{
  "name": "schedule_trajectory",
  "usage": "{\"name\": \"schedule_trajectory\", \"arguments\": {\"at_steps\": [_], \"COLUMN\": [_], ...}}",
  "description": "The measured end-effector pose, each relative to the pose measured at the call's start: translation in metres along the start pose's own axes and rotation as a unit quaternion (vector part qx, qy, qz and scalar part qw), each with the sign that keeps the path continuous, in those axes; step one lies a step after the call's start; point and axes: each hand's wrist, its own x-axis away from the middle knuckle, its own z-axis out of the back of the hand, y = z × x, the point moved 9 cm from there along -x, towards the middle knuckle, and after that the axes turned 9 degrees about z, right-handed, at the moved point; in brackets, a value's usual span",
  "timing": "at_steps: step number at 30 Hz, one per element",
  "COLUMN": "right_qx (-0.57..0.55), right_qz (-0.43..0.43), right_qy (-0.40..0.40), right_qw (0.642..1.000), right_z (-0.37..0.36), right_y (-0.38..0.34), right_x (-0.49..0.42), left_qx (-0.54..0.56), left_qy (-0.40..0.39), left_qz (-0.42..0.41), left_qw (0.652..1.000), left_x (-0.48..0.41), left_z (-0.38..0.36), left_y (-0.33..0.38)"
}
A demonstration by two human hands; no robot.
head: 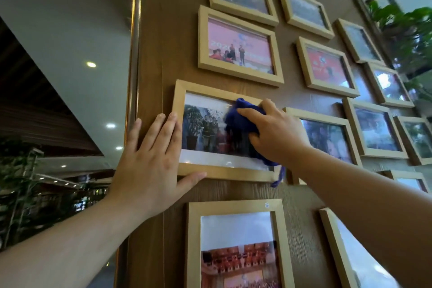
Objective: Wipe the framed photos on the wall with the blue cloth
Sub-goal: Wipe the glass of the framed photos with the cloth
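Several light wooden framed photos hang on a brown wood-grain wall. My right hand presses a bunched blue cloth against the glass of the middle-left framed photo, over its right half. A strand of the cloth hangs past the frame's lower right corner. My left hand lies flat with fingers spread on that frame's left edge and the wall beside it, thumb under the bottom rail.
Above hangs a pink-toned framed photo; below, a tall frame showing a red hall. More frames fill the wall to the right. Green plant leaves hang at upper right. The wall's metal-trimmed corner runs down the left.
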Motion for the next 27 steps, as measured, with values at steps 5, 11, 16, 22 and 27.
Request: {"name": "schedule_trajectory", "arguments": {"at_steps": [5, 11, 16, 22, 27], "right_qx": [-0.038, -0.159, -0.06, 0.003, -0.104], "right_qz": [-0.089, 0.033, 0.126, -0.005, -0.114], "right_qy": [-0.027, -0.021, -0.009, -0.016, 0.009], "right_qw": [0.995, 0.986, 0.99, 1.0, 0.988], "right_z": [-0.011, 0.0, 0.011, -0.008, -0.017], "right_y": [0.027, -0.059, -0.088, -0.009, 0.004], "right_x": [0.014, -0.006, -0.005, 0.026, 0.037], "left_qx": [0.002, -0.005, 0.002, 0.012, 0.013], "left_qy": [-0.011, -0.013, -0.004, -0.008, -0.016], "left_qz": [0.005, 0.005, 0.002, 0.007, 0.012], "left_qw": [1.0, 1.0, 1.0, 1.0, 1.0], "left_x": [0.0, 0.0, 0.0, 0.0, -0.001], "left_z": [0.0, -0.001, 0.001, 0.0, -0.004], "left_y": [0.0, 0.0, 0.0, -0.001, -0.001]}}
